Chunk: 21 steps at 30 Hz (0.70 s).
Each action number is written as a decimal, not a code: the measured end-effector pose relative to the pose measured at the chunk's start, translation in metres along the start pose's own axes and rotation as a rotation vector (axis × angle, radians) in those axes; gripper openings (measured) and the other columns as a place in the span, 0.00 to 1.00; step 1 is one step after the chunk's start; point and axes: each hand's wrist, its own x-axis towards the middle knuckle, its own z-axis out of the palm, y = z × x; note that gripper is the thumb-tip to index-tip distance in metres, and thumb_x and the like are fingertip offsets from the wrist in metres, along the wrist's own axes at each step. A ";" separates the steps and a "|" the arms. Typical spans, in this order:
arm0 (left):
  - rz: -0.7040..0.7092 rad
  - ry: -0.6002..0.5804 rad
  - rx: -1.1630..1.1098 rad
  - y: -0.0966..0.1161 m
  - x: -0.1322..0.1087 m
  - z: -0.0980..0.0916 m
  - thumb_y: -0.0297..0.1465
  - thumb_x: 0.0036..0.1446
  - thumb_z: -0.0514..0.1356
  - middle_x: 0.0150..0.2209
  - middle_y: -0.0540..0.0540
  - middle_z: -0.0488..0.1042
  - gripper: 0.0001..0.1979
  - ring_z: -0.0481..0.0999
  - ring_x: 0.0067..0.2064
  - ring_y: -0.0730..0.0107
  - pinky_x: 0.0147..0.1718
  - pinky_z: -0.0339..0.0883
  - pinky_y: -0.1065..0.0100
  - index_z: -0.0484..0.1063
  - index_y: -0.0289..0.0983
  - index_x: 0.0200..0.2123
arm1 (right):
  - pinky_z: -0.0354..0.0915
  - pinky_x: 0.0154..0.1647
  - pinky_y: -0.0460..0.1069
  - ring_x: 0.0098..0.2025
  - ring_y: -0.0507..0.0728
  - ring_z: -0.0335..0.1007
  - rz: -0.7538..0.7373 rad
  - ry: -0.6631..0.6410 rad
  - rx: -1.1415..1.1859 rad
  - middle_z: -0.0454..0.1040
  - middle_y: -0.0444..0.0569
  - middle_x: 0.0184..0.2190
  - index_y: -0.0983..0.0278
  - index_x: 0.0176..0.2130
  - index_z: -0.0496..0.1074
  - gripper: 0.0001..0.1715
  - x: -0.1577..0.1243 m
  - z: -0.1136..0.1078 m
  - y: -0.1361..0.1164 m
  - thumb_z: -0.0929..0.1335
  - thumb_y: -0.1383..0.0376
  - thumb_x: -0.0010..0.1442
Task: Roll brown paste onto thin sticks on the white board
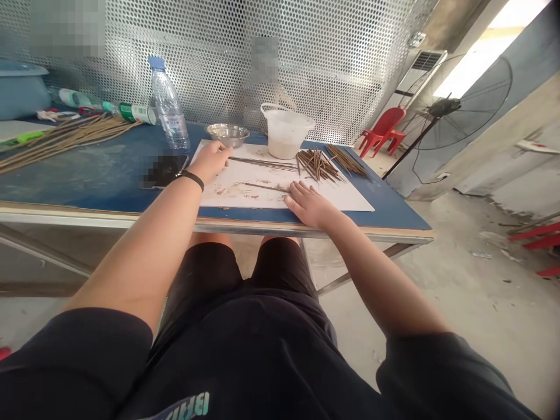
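Note:
My left hand is closed, its fingertips at the left ends of several thin dark sticks lying on a white board. Palm down, my right hand lies flat on the board, fingers stretched over the right end of a single brown-coated stick. Brown crumbs and smears mark the board around it. A metal bowl stands just beyond my left hand. Behind the thin sticks is a white plastic bucket with pale contents. To its right lies a loose pile of short brown sticks.
More brown sticks lie at the table's right edge. On the left are a black phone, an upright plastic bottle, long brown sticks and a blue tub. A perforated metal panel rises behind the blue table.

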 end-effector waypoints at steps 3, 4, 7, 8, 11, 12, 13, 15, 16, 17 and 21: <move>-0.003 0.006 0.001 0.001 -0.001 0.000 0.36 0.73 0.61 0.27 0.48 0.74 0.16 0.72 0.29 0.65 0.33 0.65 0.62 0.66 0.43 0.29 | 0.41 0.85 0.68 0.86 0.74 0.34 0.019 -0.005 -0.010 0.43 0.69 0.84 0.84 0.82 0.47 0.62 0.013 -0.002 0.009 0.43 0.37 0.76; 0.000 0.007 0.000 0.001 -0.001 0.000 0.36 0.73 0.61 0.27 0.48 0.74 0.16 0.73 0.30 0.65 0.33 0.65 0.62 0.66 0.43 0.29 | 0.41 0.85 0.68 0.86 0.74 0.33 0.016 -0.004 -0.014 0.42 0.69 0.84 0.84 0.82 0.47 0.63 0.013 -0.001 0.011 0.43 0.37 0.76; 0.006 0.003 -0.004 -0.001 0.001 0.000 0.37 0.72 0.61 0.26 0.48 0.75 0.16 0.73 0.30 0.64 0.34 0.65 0.61 0.66 0.43 0.30 | 0.40 0.85 0.70 0.87 0.74 0.30 -0.025 0.009 -0.023 0.41 0.68 0.85 0.81 0.82 0.46 0.64 -0.002 0.003 0.013 0.42 0.34 0.75; 0.008 0.000 -0.005 -0.002 0.001 0.000 0.37 0.72 0.61 0.26 0.47 0.75 0.16 0.73 0.30 0.64 0.34 0.65 0.61 0.66 0.44 0.30 | 0.40 0.85 0.71 0.86 0.74 0.30 -0.047 0.012 -0.026 0.41 0.68 0.85 0.80 0.83 0.46 0.65 -0.009 0.005 0.013 0.42 0.33 0.74; 0.009 0.004 -0.005 -0.003 0.003 0.001 0.38 0.72 0.62 0.26 0.47 0.75 0.16 0.75 0.31 0.61 0.35 0.66 0.61 0.66 0.44 0.30 | 0.39 0.84 0.74 0.86 0.75 0.31 -0.099 0.032 -0.036 0.40 0.66 0.85 0.76 0.84 0.45 0.66 -0.031 0.011 0.010 0.42 0.31 0.73; 0.010 0.006 -0.005 -0.003 0.003 0.001 0.38 0.71 0.63 0.26 0.47 0.75 0.16 0.75 0.32 0.61 0.35 0.65 0.61 0.66 0.44 0.30 | 0.39 0.84 0.74 0.86 0.75 0.31 -0.104 0.037 -0.038 0.40 0.66 0.85 0.75 0.84 0.45 0.66 -0.035 0.012 0.009 0.42 0.30 0.73; 0.009 0.009 -0.004 -0.003 0.002 0.001 0.39 0.71 0.63 0.26 0.47 0.75 0.16 0.75 0.32 0.61 0.35 0.65 0.61 0.66 0.44 0.30 | 0.39 0.84 0.74 0.86 0.75 0.30 -0.101 0.036 -0.039 0.39 0.66 0.85 0.76 0.84 0.45 0.67 -0.037 0.012 0.009 0.41 0.30 0.73; 0.015 0.009 -0.002 -0.002 0.002 0.001 0.39 0.71 0.63 0.26 0.47 0.75 0.16 0.75 0.32 0.60 0.35 0.65 0.61 0.66 0.44 0.30 | 0.38 0.84 0.73 0.86 0.75 0.29 -0.074 0.024 -0.035 0.38 0.67 0.85 0.78 0.83 0.44 0.67 -0.034 0.011 0.007 0.41 0.30 0.72; 0.016 0.003 0.004 -0.002 0.001 0.000 0.39 0.71 0.63 0.27 0.47 0.75 0.16 0.75 0.31 0.60 0.35 0.65 0.61 0.66 0.44 0.30 | 0.37 0.84 0.73 0.86 0.75 0.28 -0.053 0.013 -0.032 0.38 0.67 0.85 0.79 0.83 0.44 0.68 -0.028 0.009 0.006 0.40 0.31 0.72; 0.015 -0.001 0.011 -0.001 0.000 0.000 0.39 0.72 0.62 0.27 0.46 0.75 0.16 0.74 0.31 0.60 0.34 0.65 0.61 0.66 0.44 0.30 | 0.37 0.84 0.73 0.86 0.75 0.28 -0.031 0.002 -0.029 0.37 0.67 0.85 0.80 0.83 0.44 0.68 -0.021 0.006 0.006 0.40 0.31 0.73; -0.008 -0.013 0.037 0.003 -0.004 -0.002 0.38 0.73 0.60 0.28 0.46 0.76 0.15 0.73 0.31 0.62 0.33 0.65 0.62 0.66 0.43 0.30 | 0.34 0.85 0.71 0.87 0.75 0.27 0.051 -0.034 -0.040 0.37 0.68 0.85 0.83 0.83 0.44 0.67 0.010 -0.004 0.008 0.38 0.34 0.73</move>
